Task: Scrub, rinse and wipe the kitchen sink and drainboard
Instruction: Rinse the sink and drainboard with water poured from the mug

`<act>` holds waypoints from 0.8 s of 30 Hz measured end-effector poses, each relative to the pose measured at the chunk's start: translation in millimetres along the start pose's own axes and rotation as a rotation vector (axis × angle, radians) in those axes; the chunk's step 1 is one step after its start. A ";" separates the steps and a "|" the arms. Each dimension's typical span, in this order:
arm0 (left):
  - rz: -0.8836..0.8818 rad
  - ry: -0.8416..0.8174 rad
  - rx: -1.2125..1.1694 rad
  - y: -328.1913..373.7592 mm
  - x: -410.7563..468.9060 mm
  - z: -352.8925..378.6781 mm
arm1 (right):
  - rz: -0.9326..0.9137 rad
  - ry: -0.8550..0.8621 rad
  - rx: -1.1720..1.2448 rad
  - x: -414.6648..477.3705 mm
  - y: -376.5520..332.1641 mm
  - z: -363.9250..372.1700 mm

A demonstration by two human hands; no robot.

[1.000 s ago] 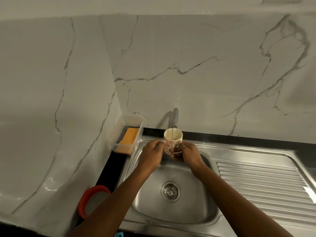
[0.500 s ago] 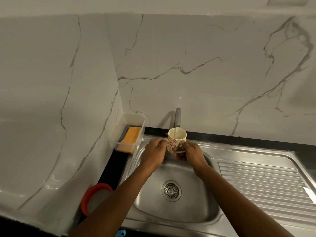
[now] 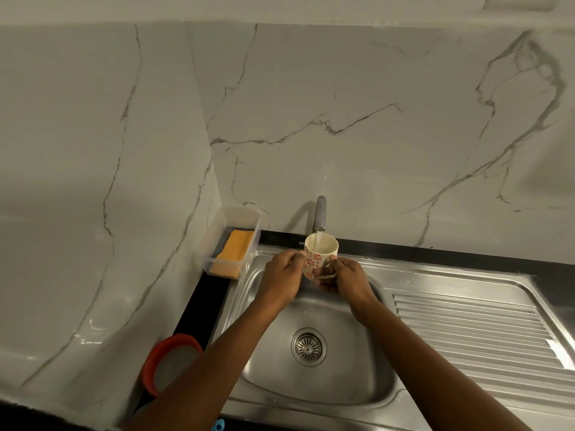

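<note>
A cream mug [image 3: 315,258] with red flower prints is held upright under the tap [image 3: 320,214], and a thin stream of water runs into it. My left hand [image 3: 281,283] grips the mug's left side. My right hand [image 3: 343,279] holds it by the handle on the right. Both hands hover over the back of the steel sink bowl [image 3: 351,377], whose drain [image 3: 308,346] lies below them. The ribbed drainboard [image 3: 476,334] stretches to the right.
A clear plastic tub [image 3: 241,219] with an orange sponge [image 3: 233,251] stands at the sink's back left corner. A red-rimmed round container [image 3: 161,353] sits on the black counter at front left. Marble walls close off the back and left.
The mug and both hands stay under the running tap; only the camera view has shifted slightly.
</note>
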State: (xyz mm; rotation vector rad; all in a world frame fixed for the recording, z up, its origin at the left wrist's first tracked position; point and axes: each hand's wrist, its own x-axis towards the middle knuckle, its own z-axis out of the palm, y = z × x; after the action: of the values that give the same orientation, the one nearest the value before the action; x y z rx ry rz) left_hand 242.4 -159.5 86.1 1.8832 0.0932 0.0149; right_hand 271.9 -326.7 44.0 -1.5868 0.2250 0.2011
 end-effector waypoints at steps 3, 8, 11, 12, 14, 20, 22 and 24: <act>-0.001 0.008 0.005 -0.3 2.2 1.7 | -0.007 -0.005 0.004 -0.1 -1.3 -1.3; -0.012 0.010 0.017 -0.8 2.0 3.0 | -0.005 -0.003 0.028 -0.8 -5.7 -2.7; -0.009 0.009 0.022 -1.7 2.1 3.9 | -0.003 -0.005 0.032 -0.5 -5.7 -2.9; -0.009 0.008 0.020 -1.2 2.0 3.8 | -0.005 -0.006 0.031 -0.3 -5.1 -3.0; -0.011 0.009 0.018 -0.6 2.0 3.5 | -0.006 -0.007 0.021 0.4 -3.0 -3.5; 0.005 0.012 0.033 0.5 1.9 1.6 | -0.005 -0.021 0.011 0.8 -2.1 -4.2; 0.006 0.018 0.024 -1.8 2.6 1.1 | -0.005 -0.020 0.008 -1.3 -3.1 -5.1; 0.004 0.019 0.024 -4.7 2.9 0.3 | -0.005 -0.019 0.002 -2.0 -2.8 -6.2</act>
State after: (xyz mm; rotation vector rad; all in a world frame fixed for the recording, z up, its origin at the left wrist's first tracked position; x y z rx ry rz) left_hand 245.0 -158.1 81.5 1.9073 0.1032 0.0340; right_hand 270.7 -332.8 47.4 -1.5824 0.2064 0.2121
